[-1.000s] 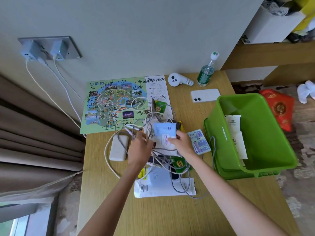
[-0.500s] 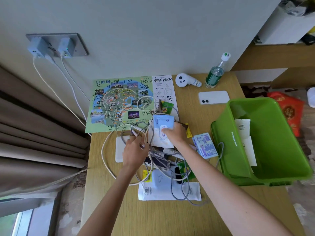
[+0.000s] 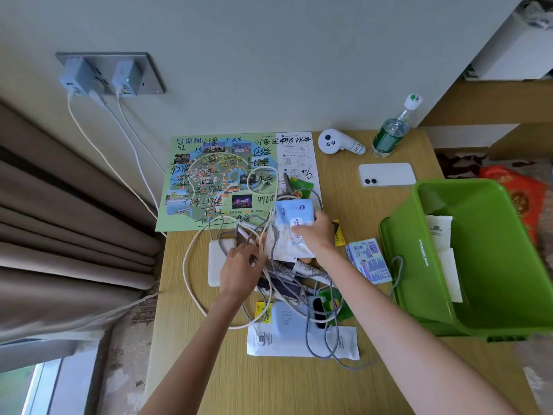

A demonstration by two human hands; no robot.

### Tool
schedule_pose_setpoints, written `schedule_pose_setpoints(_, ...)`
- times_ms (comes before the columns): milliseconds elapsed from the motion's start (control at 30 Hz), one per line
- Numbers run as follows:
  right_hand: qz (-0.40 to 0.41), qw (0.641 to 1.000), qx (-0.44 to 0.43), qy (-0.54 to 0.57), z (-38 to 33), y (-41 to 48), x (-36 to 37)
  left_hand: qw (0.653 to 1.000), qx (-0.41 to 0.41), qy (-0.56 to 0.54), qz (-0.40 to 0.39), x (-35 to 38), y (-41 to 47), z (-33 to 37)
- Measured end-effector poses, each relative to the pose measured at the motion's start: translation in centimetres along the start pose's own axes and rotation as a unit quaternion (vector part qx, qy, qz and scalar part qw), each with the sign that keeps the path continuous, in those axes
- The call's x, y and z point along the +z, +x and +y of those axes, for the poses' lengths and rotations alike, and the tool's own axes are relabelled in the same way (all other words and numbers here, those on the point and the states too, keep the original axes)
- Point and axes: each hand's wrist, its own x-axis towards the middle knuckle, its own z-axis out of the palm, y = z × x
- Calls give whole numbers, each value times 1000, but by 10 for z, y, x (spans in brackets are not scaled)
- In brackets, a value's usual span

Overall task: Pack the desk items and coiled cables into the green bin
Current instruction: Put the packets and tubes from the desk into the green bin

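A tangle of white and grey cables [image 3: 269, 283] lies over packets and papers in the middle of the wooden desk. My right hand [image 3: 314, 235] grips a blue wet-wipe pack [image 3: 291, 212] at the pile's far side. My left hand [image 3: 242, 268] has its fingers closed around cables next to a white power bank [image 3: 217, 259]. The green bin [image 3: 425, 265] stands at the desk's right edge, tilted, with white papers [image 3: 440, 232] inside. A blue ticket card [image 3: 368, 260] lies between the pile and the bin.
A park map [image 3: 215, 181] lies at the back left. A white phone [image 3: 387, 174], a white controller [image 3: 336, 142] and a water bottle [image 3: 392, 133] sit at the back right. Two chargers [image 3: 98, 77] are plugged into the wall socket. Curtains hang at the left.
My right hand has carried the wipe pack slightly away from me over the pile. My left hand has shifted a little left among the cables. The view has moved left.
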Motion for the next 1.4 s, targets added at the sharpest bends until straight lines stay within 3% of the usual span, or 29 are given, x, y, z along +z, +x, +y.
schedule_pose_setpoints(133,-43,999,-17,15,-11,-3,-20,1000,-2,16,5,-2,1,7)
schedule_pose_setpoints(333,-39,995,-96,4,-20,-19,-64,994,22,18,105,-10,-3,38)
schedule_pose_setpoints(467,-15,992,-109,65,-9,-35,-100,983,172,59,-1,-1,-1,59)
schedule_pose_setpoints(633,12,991,-91,102,13,-48,-133,925,289,224,-100,25,1,75)
schedule_pose_setpoints(867,7,999,-26,-34,53,-38,-136,867,298,363,-167,35,3,82)
schedule_pose_setpoints(1000,36,989,-16,-145,71,-28,-126,837,314,422,-151,35,0,88)
schedule_pose_setpoints(1167,48,972,-34,-229,81,-26,-115,836,281,448,-146,25,-5,99)
schedule_pose_setpoints(1400,-16,979,31,-203,84,-20,-112,849,229,451,-150,1,-7,110)
